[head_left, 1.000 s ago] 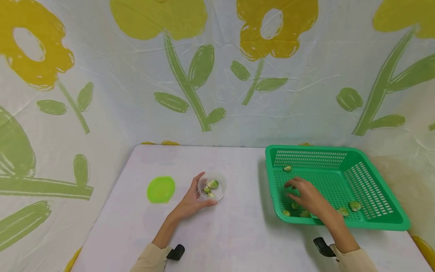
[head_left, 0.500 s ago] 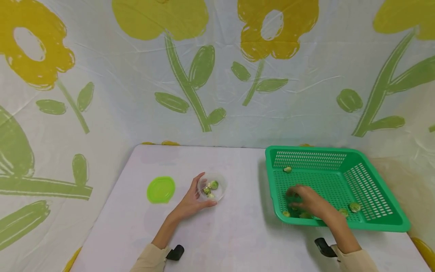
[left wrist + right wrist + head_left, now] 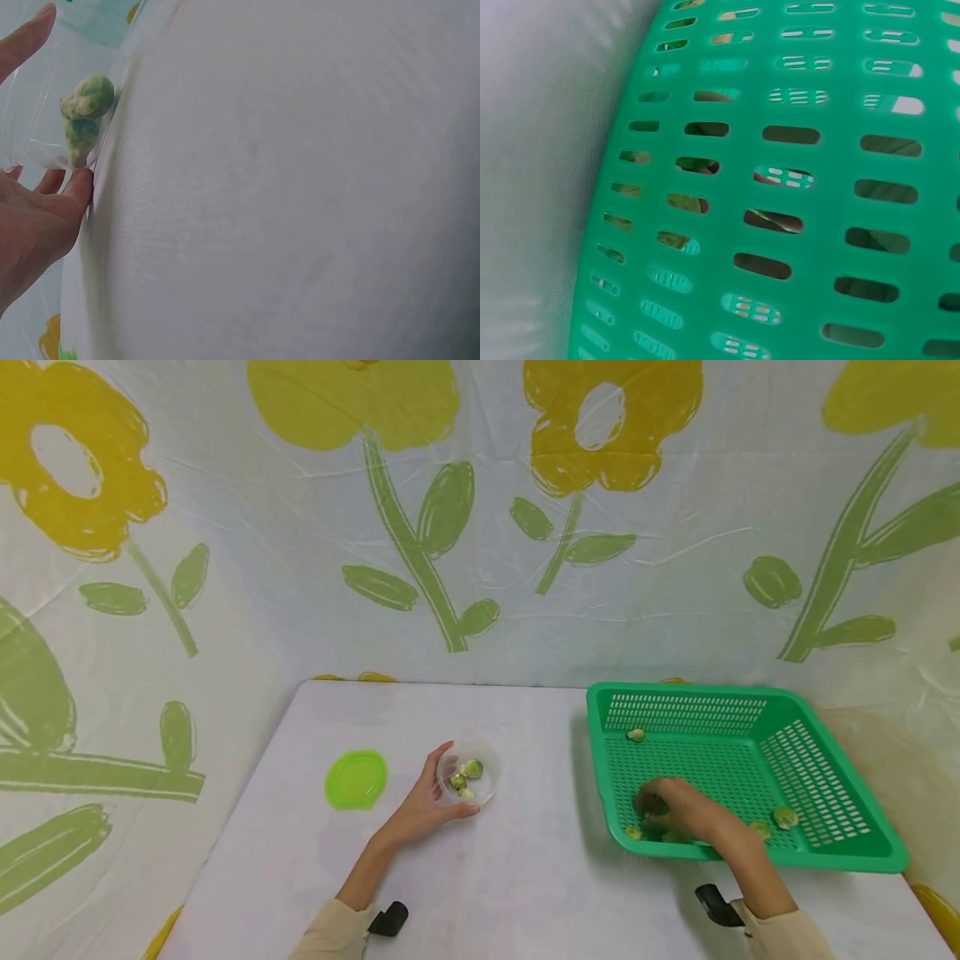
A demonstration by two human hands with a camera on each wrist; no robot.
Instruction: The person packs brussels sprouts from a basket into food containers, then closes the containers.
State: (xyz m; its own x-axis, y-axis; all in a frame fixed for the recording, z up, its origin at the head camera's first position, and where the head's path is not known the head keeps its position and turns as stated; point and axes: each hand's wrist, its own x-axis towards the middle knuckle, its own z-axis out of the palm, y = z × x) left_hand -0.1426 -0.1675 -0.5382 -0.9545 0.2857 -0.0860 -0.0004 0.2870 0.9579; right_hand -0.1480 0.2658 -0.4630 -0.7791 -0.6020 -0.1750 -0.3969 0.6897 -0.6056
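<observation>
My left hand [image 3: 426, 806] holds a clear plastic tub [image 3: 487, 764] on the table, thumb on its near side and fingers round the far side. Inside lie Brussels sprouts [image 3: 472, 768], also visible through the tub's wall in the left wrist view. My right hand [image 3: 686, 810] reaches down into the green basket [image 3: 847, 768], fingers bent low among Brussels sprouts near its front left corner. Whether those fingers grip a sprout, I cannot tell. In the right wrist view the slotted basket wall [image 3: 832, 165] hides most of this hand.
A bright green lid [image 3: 356, 779] lies on the white table [image 3: 525, 893], left of the tub. More sprouts rest in the basket, one [image 3: 636, 735] toward the back and another [image 3: 785, 817] at the front right. A flower-print cloth [image 3: 487, 527] hangs behind the table.
My right hand has lowered toward the front of the basket, its fingers coming down over the sprouts there. My left hand and the tub have stayed in place.
</observation>
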